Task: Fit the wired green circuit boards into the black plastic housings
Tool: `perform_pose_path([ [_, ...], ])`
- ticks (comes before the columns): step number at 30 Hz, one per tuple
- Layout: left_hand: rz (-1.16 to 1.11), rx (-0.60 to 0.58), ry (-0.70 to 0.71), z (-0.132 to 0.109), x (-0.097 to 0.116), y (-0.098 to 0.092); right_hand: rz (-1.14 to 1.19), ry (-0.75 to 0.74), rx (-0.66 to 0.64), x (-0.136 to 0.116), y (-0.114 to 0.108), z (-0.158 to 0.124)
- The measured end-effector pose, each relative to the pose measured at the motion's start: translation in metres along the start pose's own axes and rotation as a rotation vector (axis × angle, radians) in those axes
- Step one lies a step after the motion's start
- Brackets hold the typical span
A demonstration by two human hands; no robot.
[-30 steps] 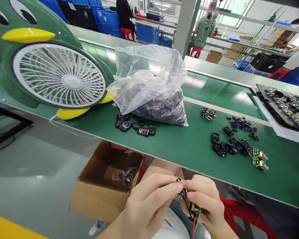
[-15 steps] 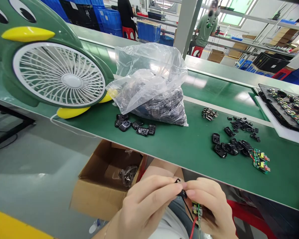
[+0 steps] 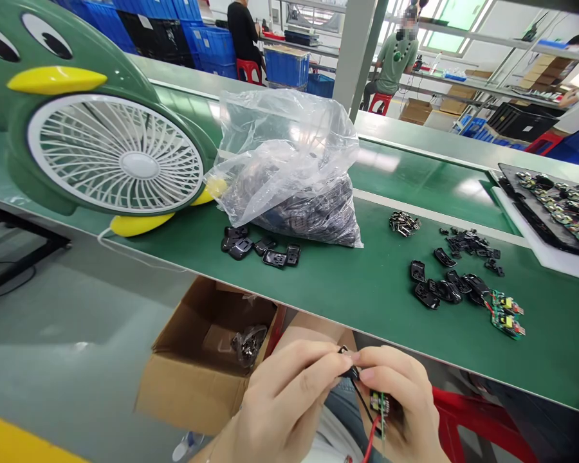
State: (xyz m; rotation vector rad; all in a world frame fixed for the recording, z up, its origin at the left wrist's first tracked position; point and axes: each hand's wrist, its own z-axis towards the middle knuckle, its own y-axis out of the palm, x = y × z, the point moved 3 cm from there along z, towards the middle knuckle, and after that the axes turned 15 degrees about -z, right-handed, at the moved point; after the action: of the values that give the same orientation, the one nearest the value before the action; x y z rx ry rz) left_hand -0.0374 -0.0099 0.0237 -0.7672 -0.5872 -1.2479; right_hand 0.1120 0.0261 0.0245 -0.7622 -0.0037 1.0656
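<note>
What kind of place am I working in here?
Most likely an electronics assembly line in a factory: a long green bench, a bag of black plastic parts and loose circuit boards. The left hand and right hand pinch a wired black part.

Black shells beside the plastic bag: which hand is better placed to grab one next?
Left, probably. The black shells lie on the belt nearer the left hand, which pinches only a small black part; the right hand holds the green circuit board.
</note>
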Motion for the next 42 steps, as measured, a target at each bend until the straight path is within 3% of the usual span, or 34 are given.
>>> perform_pose_path([
  [7,-0.047,0.004,-0.076,-0.002,-0.005,0.002,-0.025,-0.002,-0.077,0.002,0.002,-0.004],
  [13,-0.116,0.083,-0.184,-0.015,-0.012,0.01,-0.055,0.011,-0.153,0.008,-0.002,-0.017],
  [19,-0.116,0.16,-0.098,-0.014,-0.007,0.011,-0.013,0.068,-0.053,0.006,-0.002,-0.011],
  [25,-0.133,0.082,-0.003,-0.007,-0.008,0.007,0.018,0.116,0.047,-0.002,-0.003,0.003],
  [33,-0.092,-0.146,0.041,0.006,-0.007,-0.003,-0.112,0.081,-0.183,-0.001,-0.01,-0.009],
  [42,-0.068,-0.248,0.018,0.006,-0.005,-0.003,-0.123,0.035,-0.244,0.004,-0.014,-0.009],
])
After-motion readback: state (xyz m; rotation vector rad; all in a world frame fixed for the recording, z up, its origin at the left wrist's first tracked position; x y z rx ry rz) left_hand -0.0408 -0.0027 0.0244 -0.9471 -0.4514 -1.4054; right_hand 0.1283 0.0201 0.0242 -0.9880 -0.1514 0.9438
